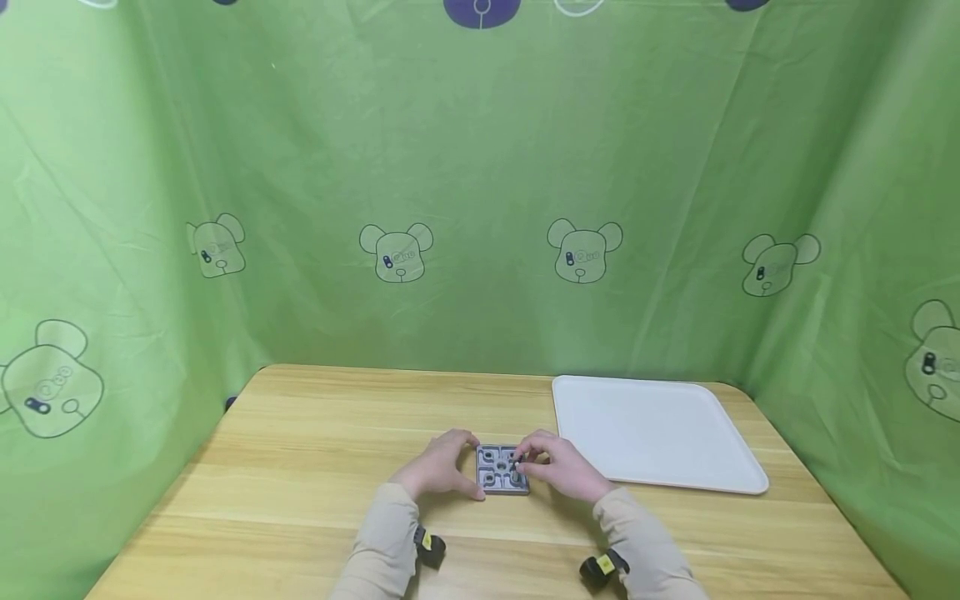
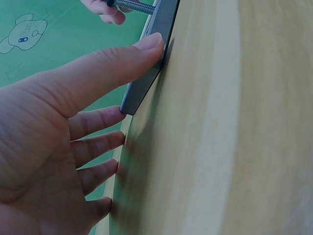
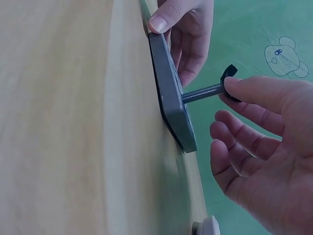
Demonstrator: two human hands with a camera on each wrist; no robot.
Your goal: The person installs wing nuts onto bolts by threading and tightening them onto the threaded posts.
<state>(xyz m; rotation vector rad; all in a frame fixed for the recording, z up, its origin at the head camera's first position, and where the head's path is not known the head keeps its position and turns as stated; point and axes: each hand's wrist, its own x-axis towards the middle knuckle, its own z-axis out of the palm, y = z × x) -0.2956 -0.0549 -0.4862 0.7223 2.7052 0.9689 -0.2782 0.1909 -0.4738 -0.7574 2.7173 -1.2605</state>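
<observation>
A square grey plate (image 1: 502, 492) with several round recesses lies flat on the wooden table. My left hand (image 1: 442, 468) holds it by its left side, thumb at the near corner and index finger at the far one; the other fingers are spread against the tabletop. On the plate's right part stands a threaded wing bolt (image 3: 203, 93) with a black winged head, its tip at the plate's surface. My right hand (image 1: 558, 467) pinches that head between thumb and index finger, the other fingers loosely curled. How deep the bolt sits cannot be told.
A white tray (image 1: 652, 433) lies at the table's back right, close to my right hand. Beyond the wooden table (image 1: 315, 433) hangs a green curtain (image 1: 480, 317) with bear-head prints. Black straps with small devices (image 1: 600, 571) are worn on both wrists.
</observation>
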